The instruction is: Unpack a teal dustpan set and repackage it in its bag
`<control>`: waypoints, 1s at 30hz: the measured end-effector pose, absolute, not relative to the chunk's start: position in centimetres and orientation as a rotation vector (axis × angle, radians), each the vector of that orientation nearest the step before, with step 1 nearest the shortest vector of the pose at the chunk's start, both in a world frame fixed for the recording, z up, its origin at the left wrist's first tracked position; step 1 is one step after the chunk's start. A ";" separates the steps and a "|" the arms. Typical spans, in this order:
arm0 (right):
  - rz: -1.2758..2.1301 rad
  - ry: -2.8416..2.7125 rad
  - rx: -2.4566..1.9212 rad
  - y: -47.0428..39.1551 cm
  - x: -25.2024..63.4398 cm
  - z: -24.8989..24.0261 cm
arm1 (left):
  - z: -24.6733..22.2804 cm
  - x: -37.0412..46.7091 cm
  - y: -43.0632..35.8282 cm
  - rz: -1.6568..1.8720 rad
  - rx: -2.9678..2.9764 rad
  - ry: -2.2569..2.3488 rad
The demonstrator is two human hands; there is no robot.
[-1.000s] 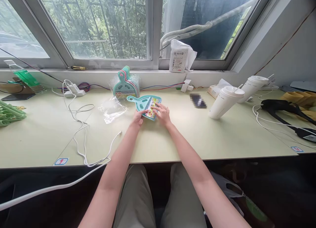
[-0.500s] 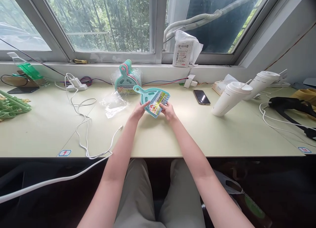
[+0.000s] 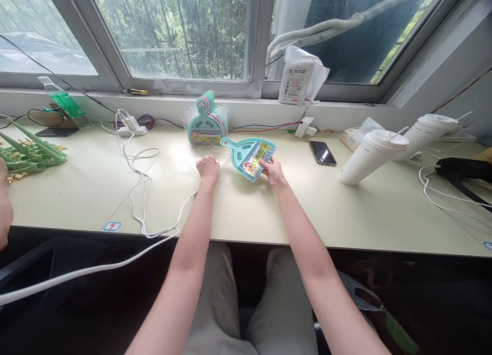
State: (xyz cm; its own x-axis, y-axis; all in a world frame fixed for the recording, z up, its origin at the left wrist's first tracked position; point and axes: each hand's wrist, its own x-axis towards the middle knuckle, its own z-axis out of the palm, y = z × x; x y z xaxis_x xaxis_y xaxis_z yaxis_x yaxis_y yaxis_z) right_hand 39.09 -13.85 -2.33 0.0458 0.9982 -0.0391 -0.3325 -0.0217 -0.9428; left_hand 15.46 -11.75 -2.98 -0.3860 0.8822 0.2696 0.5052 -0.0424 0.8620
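A teal dustpan with a small brush and a yellow label (image 3: 249,157) is tilted above the table, its handle pointing to the upper left. My right hand (image 3: 272,171) grips its lower right edge. Left of the dustpan, my left hand (image 3: 208,169) is closed over the clear plastic bag (image 3: 183,156) lying on the table; whatever its fingers pinch is hidden. Behind them, a stack of similar dustpans (image 3: 207,121), teal and pink, stands upright in clear wrapping against the sill.
White cables (image 3: 144,178) and a power strip (image 3: 132,130) lie left, beyond them green items (image 3: 33,157) and another person's arm (image 3: 4,206). A phone (image 3: 323,153), a tissue pack (image 3: 359,133) and two white cups (image 3: 371,157) stand or lie right.
My left hand has let go of the dustpan and moved left onto the plastic bag. The view has shifted left, and another person's arm has appeared at the left edge.
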 end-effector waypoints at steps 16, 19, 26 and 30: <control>1.375 -0.967 -1.133 -14.2 38.7 -1.8 | -1.9 15.5 -11.9 1.730 1.355 1.614; 1.387 -0.938 -1.096 -14.4 37.3 -2.1 | -1.7 16.0 -11.6 1.754 1.382 1.484; 1.368 -0.888 -0.989 -14.8 35.9 -2.4 | -0.2 18.5 -13.0 1.701 1.749 1.431; 1.323 -0.813 -0.901 -14.9 35.7 -2.5 | 0.3 19.1 -13.7 2.109 1.358 1.725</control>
State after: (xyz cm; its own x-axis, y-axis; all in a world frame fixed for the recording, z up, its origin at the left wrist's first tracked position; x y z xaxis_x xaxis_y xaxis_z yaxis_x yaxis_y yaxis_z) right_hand 35.68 -14.86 -2.49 0.0853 0.9963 -0.0107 -0.4403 0.0281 -0.8974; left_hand 19.06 -13.66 0.32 -0.5982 0.5716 0.5617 0.4370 -0.3549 0.8265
